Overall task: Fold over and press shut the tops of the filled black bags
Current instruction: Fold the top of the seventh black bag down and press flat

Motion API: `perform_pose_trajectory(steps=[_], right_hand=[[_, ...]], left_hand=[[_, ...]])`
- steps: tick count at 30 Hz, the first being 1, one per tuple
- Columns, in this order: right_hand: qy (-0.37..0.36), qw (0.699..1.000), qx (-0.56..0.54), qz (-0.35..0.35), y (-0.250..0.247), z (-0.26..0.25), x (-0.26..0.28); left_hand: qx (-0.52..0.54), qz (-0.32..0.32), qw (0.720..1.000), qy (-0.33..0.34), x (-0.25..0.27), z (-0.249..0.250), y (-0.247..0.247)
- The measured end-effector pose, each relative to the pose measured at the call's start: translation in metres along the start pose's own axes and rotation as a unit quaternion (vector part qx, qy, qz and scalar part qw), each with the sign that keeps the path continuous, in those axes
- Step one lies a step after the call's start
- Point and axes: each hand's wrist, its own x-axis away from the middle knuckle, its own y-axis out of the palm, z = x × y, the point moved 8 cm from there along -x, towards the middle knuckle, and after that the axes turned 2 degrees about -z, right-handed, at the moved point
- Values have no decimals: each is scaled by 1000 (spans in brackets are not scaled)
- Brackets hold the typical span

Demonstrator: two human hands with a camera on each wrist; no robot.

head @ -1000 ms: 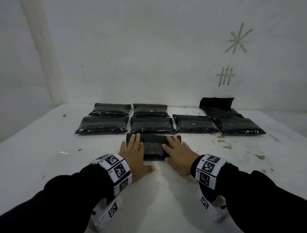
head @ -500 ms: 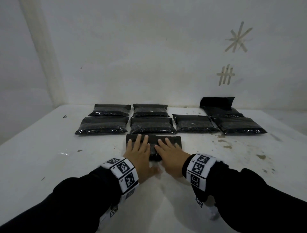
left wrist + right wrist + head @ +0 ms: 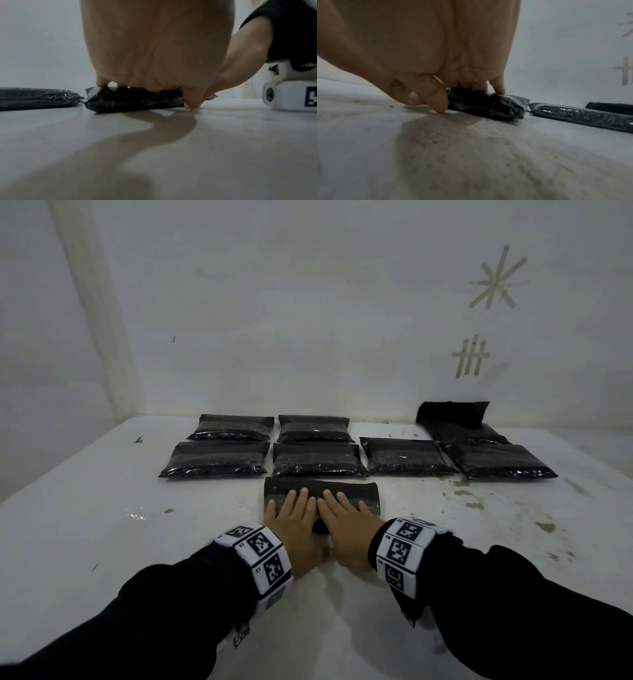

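While both hands, left hand [image 3: 297, 517] and right hand [image 3: 346, 517], press flat with fingers together on the nearest bag [image 3: 366, 491], its fold is being sealed; next likely comes sliding outward along it.

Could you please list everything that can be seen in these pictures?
Bag being pressed: one, black, nearest, under both hands.
Flat filled bags: six, black, in rows behind it; the far right one has its top standing against the wall.
Table: one, white, stained on the right.
Tape marks: two, beige, on the wall.
Wrist bands: two, white with black codes.
Sleeves: two, black.
Left hand and right hand: fingers flat on the nearest bag.
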Motion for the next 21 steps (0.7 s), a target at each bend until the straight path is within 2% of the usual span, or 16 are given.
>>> perform_pose_trajectory(steps=[2,6,14,21], right_hand=[[-10,999,-34,4,0,1,0],[-15,1000,-12,-4,0,2,0],[-8,999,-41,-13,-1,12,2],[7,997,-75,-20,-1,21,4]], left_hand=[[21,-2,1000,3,-1,-1,1],[27,-24,999,10,-1,-3,1],[24,-39,999,20,-1,-4,-1],[45,-52,998,-11,5,-9,-3]])
